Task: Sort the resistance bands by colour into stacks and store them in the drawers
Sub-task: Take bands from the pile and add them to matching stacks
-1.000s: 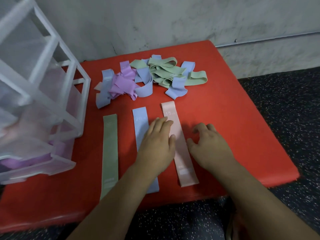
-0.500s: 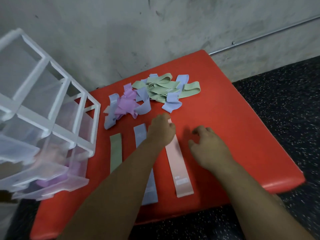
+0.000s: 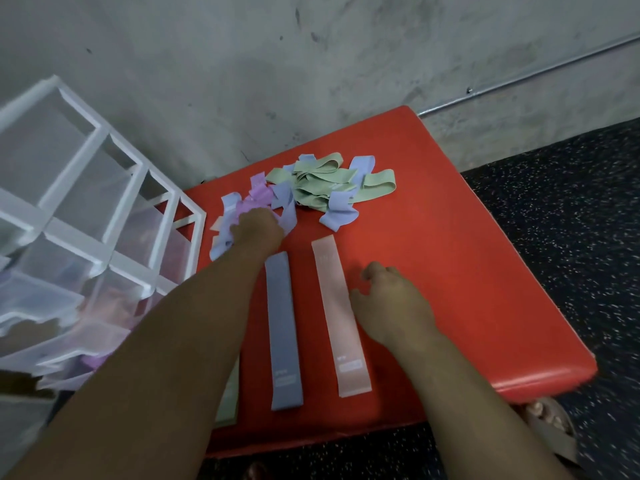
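On the red padded table [image 3: 450,258], three resistance bands are laid flat side by side, running toward the front edge: a pink band [image 3: 337,313], a blue band [image 3: 282,327] to its left, and a green band [image 3: 230,400] further left (mostly hidden under the left forearm). Behind them a loose pile of bands [image 3: 311,192] is heaped, with green loops gathered on its right side and purple and blue ones on its left.

The left hand [image 3: 258,230] is pushed into the left part of that pile. Its fingers are buried among the purple and blue bands, so it cannot be told whether anything is gripped. The right hand [image 3: 391,303] is set on the table just beside the pink band, with its fingers loosely curled and nothing held.

A white-framed drawer unit [image 3: 104,216] with translucent drawers is seen at the table's left side. Its lower drawers jut forward, and something purple is visible through one of them.
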